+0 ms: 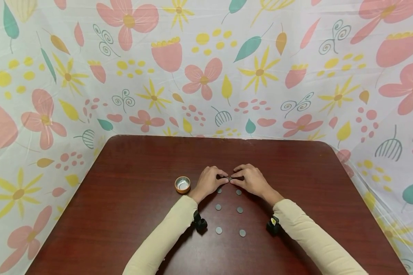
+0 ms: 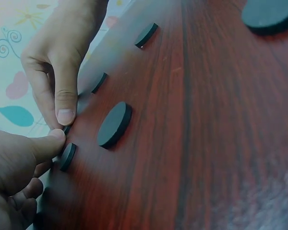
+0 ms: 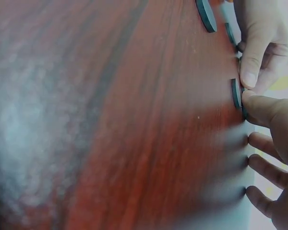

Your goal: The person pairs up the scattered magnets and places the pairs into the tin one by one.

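Note:
My left hand (image 1: 208, 181) and right hand (image 1: 254, 181) meet near the middle of the brown table, thumb tips almost together. Between their fingertips is a small flat grey disc (image 1: 230, 178), pinched from both sides and largely covered by the thumbs. In the left wrist view only a dark sliver of this disc (image 2: 66, 129) shows. The right wrist view has the right hand's (image 3: 284, 125) other fingers spread, their tips close over the tabletop. Nearer me lie several similar discs in two rows, among them a left one (image 1: 218, 207) and a right one (image 1: 239, 210).
A small round tin (image 1: 182, 185) with an orange outside and shiny inside stands left of my left hand. Black wrist cameras (image 1: 200, 223) hang by both sleeves. A floral cloth (image 1: 203, 76) rises behind the table's (image 1: 141, 152) far edge and along its sides.

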`<move>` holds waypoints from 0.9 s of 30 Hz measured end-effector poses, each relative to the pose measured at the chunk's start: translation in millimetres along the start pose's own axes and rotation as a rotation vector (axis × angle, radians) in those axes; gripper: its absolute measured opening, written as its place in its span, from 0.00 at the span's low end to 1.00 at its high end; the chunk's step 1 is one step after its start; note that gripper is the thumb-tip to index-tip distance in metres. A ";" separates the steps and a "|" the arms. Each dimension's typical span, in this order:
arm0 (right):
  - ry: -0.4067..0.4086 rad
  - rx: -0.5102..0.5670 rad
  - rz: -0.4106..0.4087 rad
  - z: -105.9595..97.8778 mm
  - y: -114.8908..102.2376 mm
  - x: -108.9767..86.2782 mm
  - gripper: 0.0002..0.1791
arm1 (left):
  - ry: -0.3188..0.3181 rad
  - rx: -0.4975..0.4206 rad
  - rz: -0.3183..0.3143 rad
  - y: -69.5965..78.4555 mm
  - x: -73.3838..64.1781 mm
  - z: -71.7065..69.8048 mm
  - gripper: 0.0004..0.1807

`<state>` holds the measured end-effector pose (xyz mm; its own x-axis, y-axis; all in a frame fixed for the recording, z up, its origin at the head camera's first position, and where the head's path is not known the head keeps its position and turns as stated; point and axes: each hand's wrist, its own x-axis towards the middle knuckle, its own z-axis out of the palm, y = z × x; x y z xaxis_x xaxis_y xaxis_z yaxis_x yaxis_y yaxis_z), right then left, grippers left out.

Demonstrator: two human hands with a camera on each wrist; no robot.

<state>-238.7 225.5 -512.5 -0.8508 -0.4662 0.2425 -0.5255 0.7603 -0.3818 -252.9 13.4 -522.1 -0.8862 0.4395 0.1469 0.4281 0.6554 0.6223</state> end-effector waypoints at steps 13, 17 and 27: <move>0.005 -0.008 -0.007 1.7 0.1 -0.2 0.12 | 0.013 0.009 -0.001 -0.8 -0.3 1.8 0.12; 0.007 -0.011 -0.011 2.5 1.0 0.0 0.12 | 0.016 0.009 0.004 -1.4 -0.9 1.6 0.12; 0.009 -0.010 -0.004 0.2 -1.2 -1.0 0.12 | 0.009 -0.008 0.010 -3.4 -3.2 0.3 0.16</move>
<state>-237.2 225.0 -512.5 -0.8488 -0.4651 0.2516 -0.5284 0.7630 -0.3723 -251.5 9.9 -525.0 -0.8837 0.4400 0.1599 0.4351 0.6461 0.6271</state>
